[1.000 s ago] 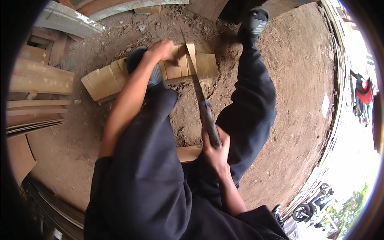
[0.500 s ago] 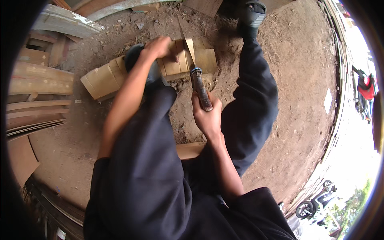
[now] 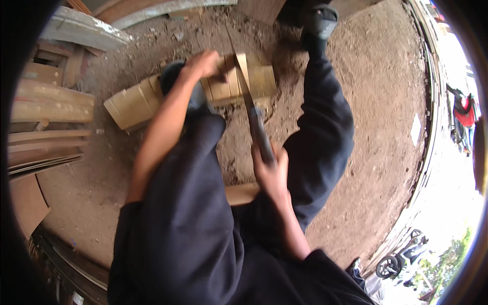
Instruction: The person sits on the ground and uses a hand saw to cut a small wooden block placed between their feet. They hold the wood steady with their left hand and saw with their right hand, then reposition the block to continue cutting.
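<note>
A handsaw [image 3: 245,91] lies across a thick, pale wooden beam [image 3: 129,104] scored with several crosswise lines. My right hand [image 3: 272,170] is wrapped round the saw's worn, dark handle, below the beam. Its blade crosses near the beam's right end, slanting up and to the left, with the tip past the far edge. To the left of the blade, my left hand [image 3: 202,65] is closed over the beam's far side; its fingers are blurred and partly in shadow. My left foot in a dark sandal [image 3: 172,75] rests on the beam.
Stacked timber and curved wooden pieces [image 3: 53,101] stand at the left. A grey-painted plank [image 3: 84,30] lies at the upper left. My other sandalled foot [image 3: 321,23] is on the dirt floor [image 3: 376,101]. A motorbike [image 3: 399,259] is outside at the lower right.
My right hand has pulled the saw back toward me and slightly right, so the handle sits lower. My left hand and the beam stay nearly in place.
</note>
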Demonstrator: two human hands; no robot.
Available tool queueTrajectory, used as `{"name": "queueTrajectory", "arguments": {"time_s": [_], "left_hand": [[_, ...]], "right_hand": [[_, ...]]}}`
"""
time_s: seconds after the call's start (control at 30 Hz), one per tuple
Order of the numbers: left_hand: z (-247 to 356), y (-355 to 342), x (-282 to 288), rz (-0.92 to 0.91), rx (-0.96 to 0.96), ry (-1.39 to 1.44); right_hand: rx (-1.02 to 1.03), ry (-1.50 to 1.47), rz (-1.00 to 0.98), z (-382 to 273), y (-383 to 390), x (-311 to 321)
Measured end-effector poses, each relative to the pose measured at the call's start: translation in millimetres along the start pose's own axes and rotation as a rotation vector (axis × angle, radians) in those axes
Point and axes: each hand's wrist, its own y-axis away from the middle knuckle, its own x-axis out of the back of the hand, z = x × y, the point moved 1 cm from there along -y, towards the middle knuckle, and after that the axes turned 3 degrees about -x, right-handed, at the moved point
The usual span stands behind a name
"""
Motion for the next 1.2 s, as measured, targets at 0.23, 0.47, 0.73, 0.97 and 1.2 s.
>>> {"name": "queueTrajectory", "arguments": {"time_s": [0.23,0.47,0.73,0.97,1.2], "left_hand": [[-4,13,-3,0.118,-0.006,-0.038],[6,13,10,-0.032,0.013,-0.019],[-20,-1,-22,0.229,-0.050,0.003],[-2,10,-2,0.088,-0.026,-0.085],[-1,9,3,0.062,-0.045,-0.025]], "right_hand": [[-0.004,0.019,0.004,-13,-10,-10],[0.049,0.005,-0.023,1,32,15],[0.016,0.014,0.000,-23,-23,-17],[0.094,0.075,0.020,-4,29,9],[0.053,0.044,-0.020,2,14,7]]}}
